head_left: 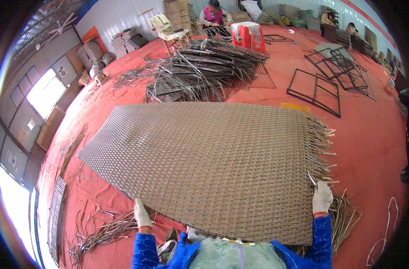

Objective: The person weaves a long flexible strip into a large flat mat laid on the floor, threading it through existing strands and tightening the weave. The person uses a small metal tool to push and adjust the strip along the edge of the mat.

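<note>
A large brown woven wicker panel (213, 161) lies flat on the red floor in front of me, with loose strand ends fringing its right edge (323, 143). My left hand (142, 214), in a white glove, grips the panel's near left edge. My right hand (322, 197), also gloved, rests on the near right corner and holds a thin metal tool (311, 179) that points up from the fingers. Both sleeves are blue and fuzzy.
Cut wicker strips (103, 231) litter the floor at my left and right (345, 219). A heap of woven panels and strands (204, 67) lies beyond. Black metal frames (316, 92) lie far right. A seated person (213, 18) works at the back.
</note>
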The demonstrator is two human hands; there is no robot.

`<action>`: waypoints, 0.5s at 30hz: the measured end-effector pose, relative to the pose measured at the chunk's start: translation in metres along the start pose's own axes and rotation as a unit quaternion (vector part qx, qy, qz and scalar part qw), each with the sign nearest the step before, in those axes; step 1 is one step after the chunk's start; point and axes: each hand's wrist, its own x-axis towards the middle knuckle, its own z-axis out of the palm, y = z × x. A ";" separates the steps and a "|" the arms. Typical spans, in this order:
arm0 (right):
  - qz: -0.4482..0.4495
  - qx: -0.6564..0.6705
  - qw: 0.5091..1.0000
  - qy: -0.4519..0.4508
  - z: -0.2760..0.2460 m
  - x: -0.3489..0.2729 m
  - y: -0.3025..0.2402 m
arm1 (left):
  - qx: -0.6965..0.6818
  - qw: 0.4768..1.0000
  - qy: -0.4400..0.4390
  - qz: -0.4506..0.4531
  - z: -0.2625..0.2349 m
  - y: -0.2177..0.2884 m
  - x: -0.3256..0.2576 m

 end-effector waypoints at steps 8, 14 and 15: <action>0.045 0.016 0.999 -0.008 -0.008 -0.003 -0.015 | -0.077 0.993 -0.002 -0.089 0.022 0.001 0.036; 0.012 0.089 0.996 0.028 -0.017 -0.005 -0.064 | -0.024 0.998 -0.031 -0.039 0.045 0.043 0.111; -0.007 0.103 0.994 0.040 -0.019 -0.006 -0.078 | -0.001 0.999 -0.019 -0.047 0.048 0.051 0.123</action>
